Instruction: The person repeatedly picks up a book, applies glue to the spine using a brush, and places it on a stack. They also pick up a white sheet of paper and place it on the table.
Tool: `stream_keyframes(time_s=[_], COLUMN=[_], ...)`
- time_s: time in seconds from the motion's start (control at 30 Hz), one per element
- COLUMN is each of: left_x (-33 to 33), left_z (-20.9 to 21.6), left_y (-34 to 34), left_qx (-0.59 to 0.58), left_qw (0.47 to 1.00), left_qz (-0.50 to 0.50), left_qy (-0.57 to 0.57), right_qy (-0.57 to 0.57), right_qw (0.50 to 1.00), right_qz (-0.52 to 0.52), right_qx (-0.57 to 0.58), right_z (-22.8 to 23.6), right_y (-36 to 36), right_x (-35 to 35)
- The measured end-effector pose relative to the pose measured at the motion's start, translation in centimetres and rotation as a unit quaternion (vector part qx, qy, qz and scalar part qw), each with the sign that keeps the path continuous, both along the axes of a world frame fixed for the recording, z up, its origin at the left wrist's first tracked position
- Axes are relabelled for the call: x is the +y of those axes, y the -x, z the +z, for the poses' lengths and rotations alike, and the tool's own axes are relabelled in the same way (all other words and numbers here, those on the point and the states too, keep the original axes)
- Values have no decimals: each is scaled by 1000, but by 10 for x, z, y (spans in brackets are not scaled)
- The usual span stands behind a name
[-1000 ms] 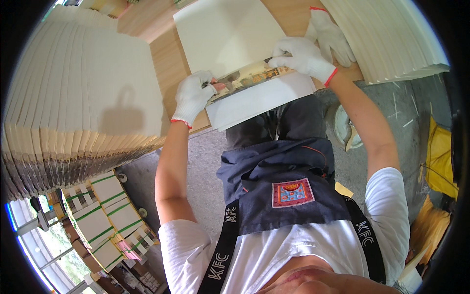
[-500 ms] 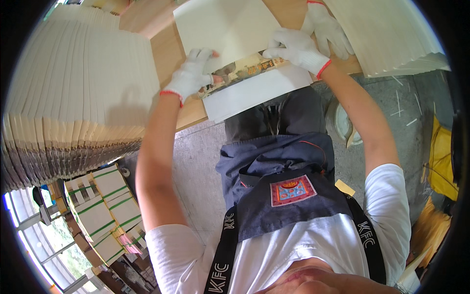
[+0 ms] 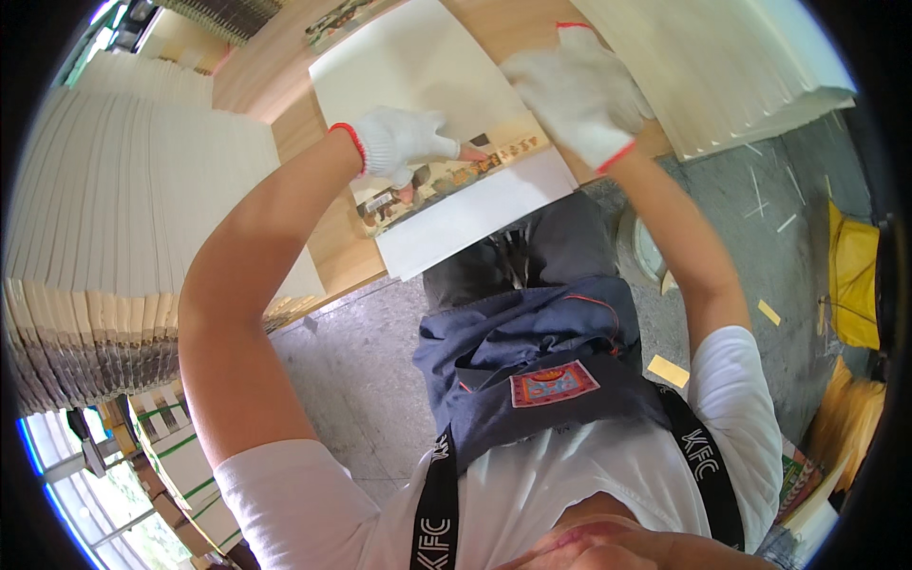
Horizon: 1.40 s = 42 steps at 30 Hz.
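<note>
A large cream-white sheet (image 3: 408, 71) lies on the wooden table, with a colourful printed strip (image 3: 442, 180) along its near edge. My left hand (image 3: 394, 142), in a white glove with bare thumb and index fingertips, rests on this strip with those fingers apart. Plain white paper (image 3: 484, 211) sticks out below the strip, past the table's front edge. My right hand (image 3: 579, 104), also gloved and smeared by motion, is just right of the sheet. It overlaps a loose white glove (image 3: 576, 40) with a red cuff; its fingers cannot be made out.
A tall row of stacked folded sheets (image 3: 142, 190) stands at the left, and another white stack (image 3: 722, 76) at the right. Paper strips (image 3: 757, 195) litter the grey floor near a round object (image 3: 646, 249). A yellow bag (image 3: 853, 275) hangs at the far right.
My left hand has moved from the sheet's left edge onto the printed strip, more of which shows. My right hand has left the sheet and moved toward the loose glove.
</note>
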State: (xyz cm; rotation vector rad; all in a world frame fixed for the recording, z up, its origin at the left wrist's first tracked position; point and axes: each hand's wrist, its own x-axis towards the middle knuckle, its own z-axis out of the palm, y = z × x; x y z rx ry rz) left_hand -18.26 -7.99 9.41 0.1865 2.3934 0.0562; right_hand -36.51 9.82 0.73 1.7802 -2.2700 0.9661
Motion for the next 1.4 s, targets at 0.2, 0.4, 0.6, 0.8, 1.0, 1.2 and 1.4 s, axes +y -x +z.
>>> stream_keyframes(time_s=[0.2, 0.4, 0.6, 0.8, 1.0, 1.2, 1.4], left_x=[0, -20, -30, -3, -5, -19, 1], left_z=[6, -19, -39, -13, -9, -24, -6], left_y=[5, -3, -4, 1, -6, -8, 2], left_qx=[-8, 18, 61, 34, 50, 63, 8], left_qw=[1000, 999, 997, 999, 997, 996, 999], left_qz=[-3, -44, -43, 6, -18, -50, -21], left_qy=[-14, 15, -1, 11, 51, 26, 35], right_qy=[-131, -77, -53, 5, -52, 60, -100], right_qw=[963, 980, 926, 954, 934, 948, 975], right_qz=[-208, 181, 338, 262, 311, 311, 101], right_qx=[114, 14, 160, 145, 171, 39, 173], right_z=[-12, 27, 10, -38, -7, 21, -5], right_y=[35, -6, -58, -200, -203, -36, 43], right_x=[24, 41, -1, -62, -72, 19, 67])
